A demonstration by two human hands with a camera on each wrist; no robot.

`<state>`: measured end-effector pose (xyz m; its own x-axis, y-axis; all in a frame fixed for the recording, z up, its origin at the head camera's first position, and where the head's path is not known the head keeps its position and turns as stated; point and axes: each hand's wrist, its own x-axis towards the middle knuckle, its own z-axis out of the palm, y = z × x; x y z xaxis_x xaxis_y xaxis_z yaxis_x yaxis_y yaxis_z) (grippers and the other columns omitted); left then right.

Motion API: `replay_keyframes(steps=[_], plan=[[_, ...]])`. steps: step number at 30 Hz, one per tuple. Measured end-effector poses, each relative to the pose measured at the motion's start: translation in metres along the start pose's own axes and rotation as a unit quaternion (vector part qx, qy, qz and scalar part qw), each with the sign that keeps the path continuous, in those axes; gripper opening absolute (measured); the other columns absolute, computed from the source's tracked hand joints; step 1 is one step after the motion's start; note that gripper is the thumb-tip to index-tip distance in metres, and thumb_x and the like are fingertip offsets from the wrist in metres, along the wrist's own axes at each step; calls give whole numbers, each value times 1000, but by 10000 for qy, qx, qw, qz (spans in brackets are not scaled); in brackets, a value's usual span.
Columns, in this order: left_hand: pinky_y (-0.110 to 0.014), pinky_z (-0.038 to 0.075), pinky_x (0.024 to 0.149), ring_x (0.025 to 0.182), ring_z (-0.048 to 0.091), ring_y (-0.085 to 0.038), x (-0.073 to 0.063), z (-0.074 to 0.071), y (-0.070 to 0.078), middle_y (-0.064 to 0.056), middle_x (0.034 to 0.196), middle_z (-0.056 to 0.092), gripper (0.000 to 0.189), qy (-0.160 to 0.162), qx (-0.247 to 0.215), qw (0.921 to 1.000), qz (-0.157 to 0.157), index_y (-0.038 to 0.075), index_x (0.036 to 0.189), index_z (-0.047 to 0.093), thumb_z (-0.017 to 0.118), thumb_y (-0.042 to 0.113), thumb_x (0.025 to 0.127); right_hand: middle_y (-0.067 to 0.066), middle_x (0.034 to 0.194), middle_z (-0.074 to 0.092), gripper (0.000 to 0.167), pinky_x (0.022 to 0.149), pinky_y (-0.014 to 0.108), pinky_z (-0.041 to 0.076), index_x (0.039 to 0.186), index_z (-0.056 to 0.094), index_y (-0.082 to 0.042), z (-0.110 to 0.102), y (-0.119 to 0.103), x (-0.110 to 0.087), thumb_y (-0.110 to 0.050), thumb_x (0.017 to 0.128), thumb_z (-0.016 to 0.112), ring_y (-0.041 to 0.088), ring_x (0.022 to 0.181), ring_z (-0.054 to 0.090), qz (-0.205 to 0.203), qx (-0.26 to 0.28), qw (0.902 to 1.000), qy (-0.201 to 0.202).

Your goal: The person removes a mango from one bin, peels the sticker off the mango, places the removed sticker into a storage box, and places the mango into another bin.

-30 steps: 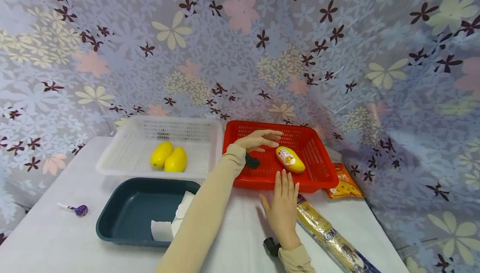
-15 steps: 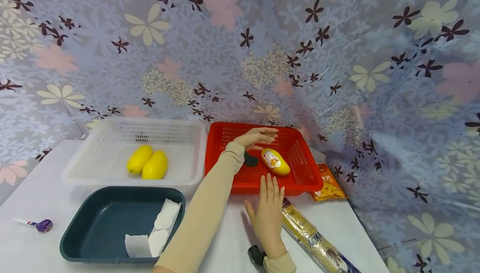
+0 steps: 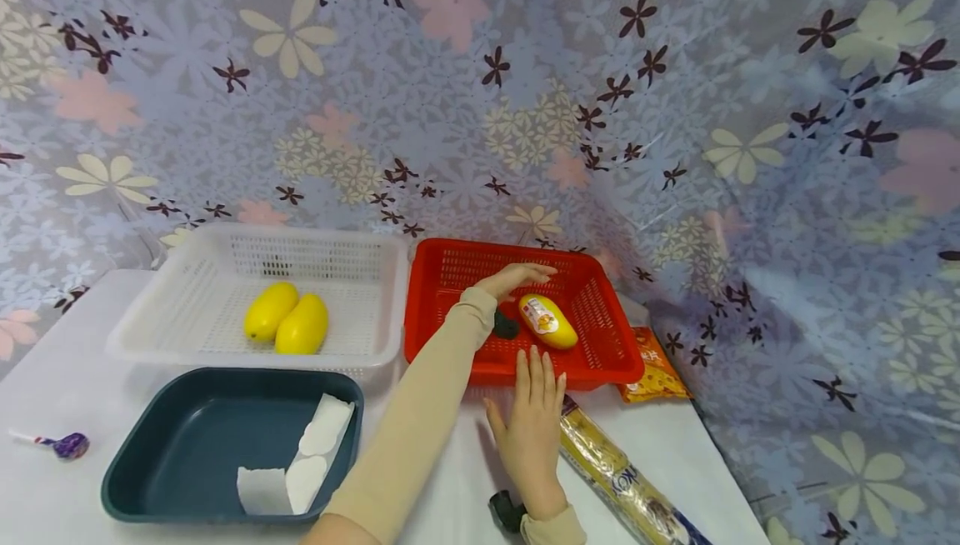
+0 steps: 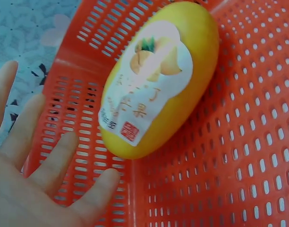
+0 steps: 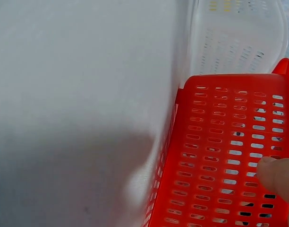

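Observation:
A yellow mango (image 3: 558, 330) with a white printed label lies in the red perforated basket (image 3: 442, 349). My left hand (image 3: 513, 279) hovers inside that basket, behind and to the left of the mango. In the left wrist view its spread fingers stay apart from the fruit. My right hand (image 3: 530, 438) stretches toward the basket's front wall, fingers straight and palm down. Its fingertips overlap the front rim in the head view; whether they touch it I cannot tell. The right wrist view catches only one fingertip (image 5: 272, 172) against the red mesh. Neither hand holds anything.
A white basket (image 3: 176, 353) at the left holds two yellow mangoes (image 3: 302, 325). In front sits a dark teal tray (image 3: 187, 445) with white pieces (image 3: 306, 474). A lollipop (image 3: 69, 445) lies far left. A long golden packet (image 3: 622, 478) and orange snack bag (image 3: 654, 368) lie right.
The head view has turned, so the baskets and tray appear further left. Both hands keep nearly the same place at the red basket. The mango stays put in it.

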<state>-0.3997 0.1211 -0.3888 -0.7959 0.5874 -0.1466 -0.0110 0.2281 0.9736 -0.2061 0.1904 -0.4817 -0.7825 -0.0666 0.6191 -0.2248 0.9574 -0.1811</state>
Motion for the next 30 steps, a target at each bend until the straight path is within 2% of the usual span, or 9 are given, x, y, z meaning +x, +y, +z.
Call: replay_keyframes(steps=[8,11,15,18,22,25,27,30], plan=[[-59,24,113,147,25,-32,12,0,-18,-5,157,34,47,-121,-42,9997,-196,16,146,45,43,29,100,21,152,36,90,117,58,18,145,37,1,2,-2,-2,-34,75,82,38,142,29,46,50,10000,15],[-59,26,113,145,30,-31,13,3,-24,-6,155,37,48,-174,149,9993,-286,16,146,45,43,30,99,21,152,36,89,117,58,18,144,38,1,2,-3,-3,-34,75,82,38,142,29,83,22,10000,3],[-51,27,116,144,33,-28,13,9,-26,-7,153,41,49,-294,764,9963,-265,14,144,47,46,25,96,22,151,37,91,117,57,18,144,38,1,3,0,-1,-35,74,83,38,141,30,-13,-74,9999,122],[-45,26,118,144,32,-28,11,13,-23,-9,153,41,50,-470,1301,9903,-108,11,143,48,50,18,94,22,150,38,92,117,57,18,143,39,2,4,1,1,-34,72,85,38,141,31,-96,-109,9995,263],[-44,27,118,143,33,-29,5,18,-19,-13,154,38,54,-634,1695,9835,12,8,145,44,55,7,92,22,150,38,91,119,55,15,142,40,2,6,-2,0,-33,71,85,38,140,31,-75,-39,9994,324],[-40,38,112,135,45,-28,2,22,-19,-12,151,42,56,-644,1666,9838,-166,9,144,47,60,1,90,22,151,37,92,121,53,10,142,39,2,8,-4,-2,-33,71,85,38,140,30,-71,-21,9994,324],[-40,45,106,127,52,-29,0,24,-19,-13,149,44,58,-698,1477,9860,-320,9,143,48,63,-1,88,22,151,37,93,121,53,10,143,38,2,9,-4,-3,-33,70,85,38,141,29,-81,-74,9994,316],[-37,49,100,118,56,-28,-1,28,-18,-14,146,47,59,-707,1441,9864,-364,10,141,50,67,0,86,22,151,36,95,121,54,11,144,37,2,8,-2,-2,-33,70,86,38,141,29,-74,-154,9995,268]])
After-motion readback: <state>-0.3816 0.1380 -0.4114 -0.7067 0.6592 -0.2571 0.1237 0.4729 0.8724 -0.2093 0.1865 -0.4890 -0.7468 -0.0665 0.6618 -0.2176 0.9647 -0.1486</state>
